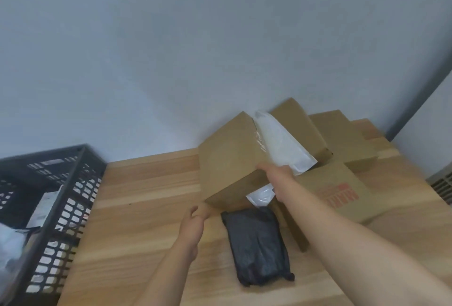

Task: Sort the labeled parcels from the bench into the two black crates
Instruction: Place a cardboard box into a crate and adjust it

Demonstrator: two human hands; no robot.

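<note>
A brown cardboard box (pixel 230 156) is tilted up off the wooden bench (pixel 137 198), held between both hands. My left hand (pixel 195 217) grips its lower front corner from below. My right hand (pixel 276 171) holds its right edge, fingers hidden behind the box. A white padded mailer (pixel 281 144) leans against the box's right side. A black plastic-wrapped parcel (pixel 256 244) lies flat on the bench just below the box. A black crate (pixel 49 207) stands at the left with parcels inside.
More brown boxes are piled at the back right against the wall: one with red print (pixel 342 190), and two plain ones (pixel 303 129) (pixel 342 139). A clear-wrapped packet (pixel 260 194) pokes out under the held box. A vent grille (pixel 442 183) sits at the far right.
</note>
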